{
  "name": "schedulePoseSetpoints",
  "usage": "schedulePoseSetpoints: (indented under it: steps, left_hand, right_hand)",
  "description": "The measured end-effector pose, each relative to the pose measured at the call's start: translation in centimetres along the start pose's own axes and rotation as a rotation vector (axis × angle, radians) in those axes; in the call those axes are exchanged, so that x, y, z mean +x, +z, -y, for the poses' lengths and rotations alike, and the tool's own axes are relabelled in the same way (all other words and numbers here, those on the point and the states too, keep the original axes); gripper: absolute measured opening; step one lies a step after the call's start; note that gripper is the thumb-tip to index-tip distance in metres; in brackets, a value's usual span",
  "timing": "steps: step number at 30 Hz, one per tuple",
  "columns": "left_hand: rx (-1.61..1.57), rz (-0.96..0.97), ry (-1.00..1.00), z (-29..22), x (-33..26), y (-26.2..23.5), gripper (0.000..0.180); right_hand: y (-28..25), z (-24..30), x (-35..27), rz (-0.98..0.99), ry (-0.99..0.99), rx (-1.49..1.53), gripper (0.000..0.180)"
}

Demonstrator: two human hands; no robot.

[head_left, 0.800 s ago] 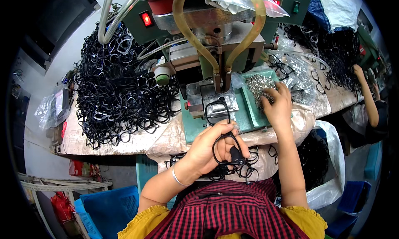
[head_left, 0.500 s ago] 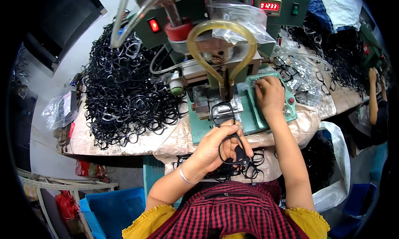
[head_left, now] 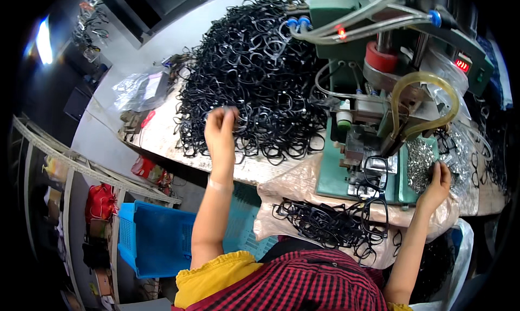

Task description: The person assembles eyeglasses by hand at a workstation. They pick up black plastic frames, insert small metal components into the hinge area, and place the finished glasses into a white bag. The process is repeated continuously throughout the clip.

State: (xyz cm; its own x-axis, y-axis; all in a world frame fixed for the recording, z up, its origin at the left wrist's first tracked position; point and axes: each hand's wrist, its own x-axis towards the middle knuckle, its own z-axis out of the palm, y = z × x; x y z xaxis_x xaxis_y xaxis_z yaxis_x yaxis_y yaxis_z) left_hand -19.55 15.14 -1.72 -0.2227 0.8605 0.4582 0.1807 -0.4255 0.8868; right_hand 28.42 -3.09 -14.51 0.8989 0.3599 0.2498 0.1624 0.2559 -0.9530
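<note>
My left hand reaches out to the big heap of black eyeglass frames on the table and its fingers close on one frame at the heap's near edge. My right hand rests in the green tray of small silvery metal parts at the right side of the green press machine. A black frame lies on the machine's work plate. A smaller pile of black frames lies on the cloth just in front of me.
A blue plastic crate stands on the floor at my lower left. Yellowish and clear hoses loop over the machine. Plastic bags lie at the table's far left. More black frames lie at the right.
My left hand left the frame at the machine and swung out left to the big heap. The view turned left with it. My right hand stayed at the tray of metal parts.
</note>
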Motion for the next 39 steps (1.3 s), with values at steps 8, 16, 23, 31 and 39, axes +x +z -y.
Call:
schedulePoseSetpoints:
  steps: [8,16,23,31,39]
  left_hand:
    - [0.867,-0.396,0.036,3.6,16.8,2.7,0.034]
    - [1.127,-0.319,-0.207,6.6,19.4,5.3,0.036]
    - [1.609,-0.175,0.548,3.7,16.0,2.9,0.023]
    - [1.425,0.062,0.218,1.2,9.8,4.3,0.028]
    - [-0.316,0.343,-0.605,-1.0,19.4,2.4,0.018]
  right_hand:
    - [4.1,4.0,-1.7,0.32,-0.109,-0.2,0.017]
    - [-3.1,4.0,-3.9,0.169,-0.256,-0.467,0.012]
    - [3.6,12.2,-5.8,0.452,-0.367,-0.328,0.012]
    - [9.1,11.9,-8.3,0.522,-0.034,0.13,0.034]
    - [10.0,15.0,-9.9,0.554,0.253,0.4,0.048]
